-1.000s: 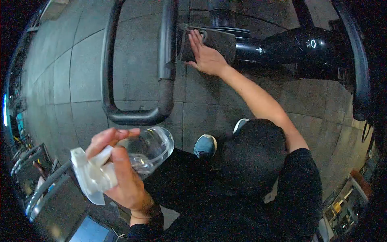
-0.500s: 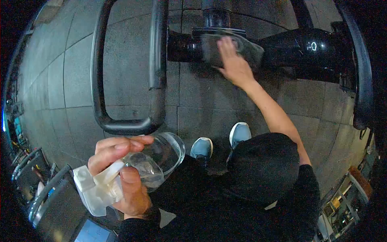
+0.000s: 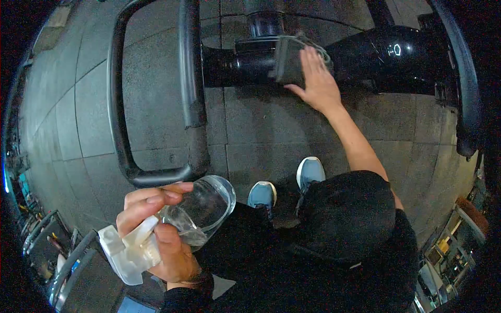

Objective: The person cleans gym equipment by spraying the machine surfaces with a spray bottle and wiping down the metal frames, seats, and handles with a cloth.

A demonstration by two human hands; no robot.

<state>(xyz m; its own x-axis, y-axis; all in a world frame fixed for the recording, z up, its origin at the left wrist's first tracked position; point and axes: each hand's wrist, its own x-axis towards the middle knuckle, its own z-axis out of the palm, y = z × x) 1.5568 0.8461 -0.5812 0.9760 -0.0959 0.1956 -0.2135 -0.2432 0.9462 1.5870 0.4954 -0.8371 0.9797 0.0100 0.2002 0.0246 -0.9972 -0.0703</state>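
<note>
My left hand (image 3: 167, 229) is closed around the neck of a clear spray bottle (image 3: 206, 208), which is tilted with its white trigger head (image 3: 128, 253) toward the lower left. Some clear liquid shows inside. Farther forward, my right hand (image 3: 319, 86) lies flat with its fingers stretched out on a dark grey cloth (image 3: 289, 60). The palm and fingers press this cloth against the glossy black frame (image 3: 360, 57) of what looks like a gym machine. Part of the cloth is hidden under the hand.
A bent black tube (image 3: 190, 78) of the machine rises at the left, near the bottle. Another dark post (image 3: 467, 104) stands at the right. Dark floor tiles (image 3: 261, 120) lie below, with my shoes (image 3: 310, 171) on them. More equipment lines both edges.
My right hand has slid slightly right along the black frame, and the cloth has shifted and bunched with it. The bottle stays in my left hand. The view has shifted a little.
</note>
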